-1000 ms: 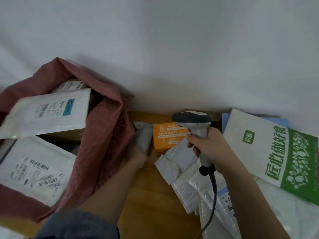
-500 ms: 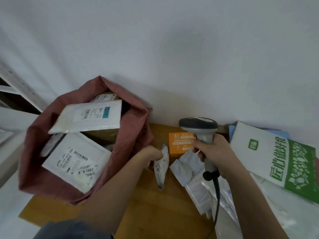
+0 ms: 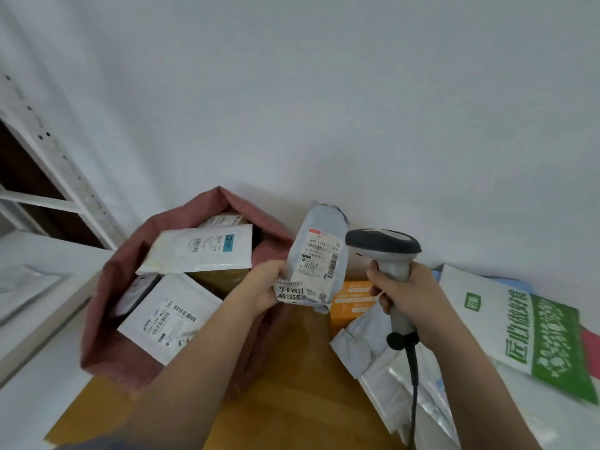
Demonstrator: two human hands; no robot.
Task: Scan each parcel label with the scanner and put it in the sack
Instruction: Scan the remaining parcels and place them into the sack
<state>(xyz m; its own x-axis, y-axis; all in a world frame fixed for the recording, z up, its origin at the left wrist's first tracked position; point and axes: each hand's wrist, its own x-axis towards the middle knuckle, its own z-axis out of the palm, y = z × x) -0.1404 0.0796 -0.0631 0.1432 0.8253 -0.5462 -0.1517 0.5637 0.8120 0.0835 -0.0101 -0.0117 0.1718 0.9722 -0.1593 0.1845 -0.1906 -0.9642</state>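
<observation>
My left hand (image 3: 264,286) pinches the lower left edge of a small grey poly parcel (image 3: 319,254) and holds it upright, its white barcode label facing me. My right hand (image 3: 404,292) grips the handle of a grey scanner (image 3: 384,251), whose dark head sits just right of the parcel at label height. A black cable hangs from the handle. The open reddish sack (image 3: 113,306) stands at the left and holds several white labelled parcels (image 3: 168,316).
An orange box (image 3: 349,298) and a heap of grey and silver mailers (image 3: 380,362) lie on the wooden table (image 3: 292,384) under the scanner. A white and green printed bag (image 3: 526,323) lies at right. A white shelf frame (image 3: 61,177) stands far left.
My left hand has picked the grey parcel off the table, raised it and turned its label toward me beside the scanner. The view has tilted up and left, showing more of the sack.
</observation>
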